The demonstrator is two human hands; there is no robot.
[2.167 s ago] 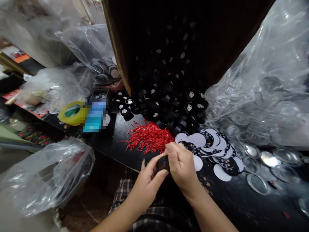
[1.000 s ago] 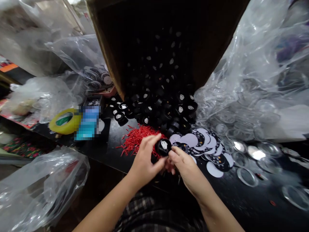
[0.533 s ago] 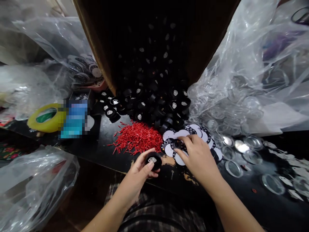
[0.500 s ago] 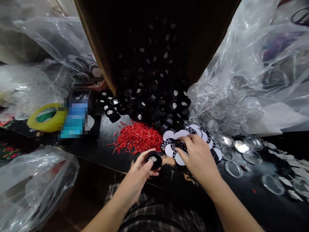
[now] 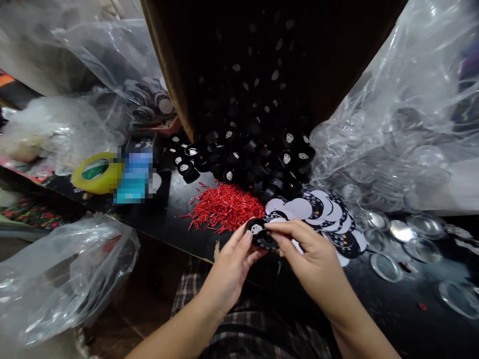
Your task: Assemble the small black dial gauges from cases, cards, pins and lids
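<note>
My left hand (image 5: 234,259) is closed on a round black case (image 5: 254,227) with a small pale plate at its centre, over the table's front edge. Pinched in my right hand (image 5: 305,244) is a printed black disc (image 5: 266,240), which overlaps the case. A heap of thin red pieces (image 5: 226,207) lies just beyond my left hand. Beyond my right hand spread white and black discs (image 5: 299,208), some face up and others face down. Many more black cases (image 5: 229,174) are piled behind the red heap.
A large brown box (image 5: 164,60) opens toward me at the back. Yellow tape (image 5: 95,173) lies at the left, above a clear plastic bag (image 5: 78,279). Clear rings (image 5: 386,267) and a big plastic bag (image 5: 374,119) are on the right.
My right hand has come away from the disc pile with a black disc and moved to the case in my left hand. The whole view has shifted slightly.
</note>
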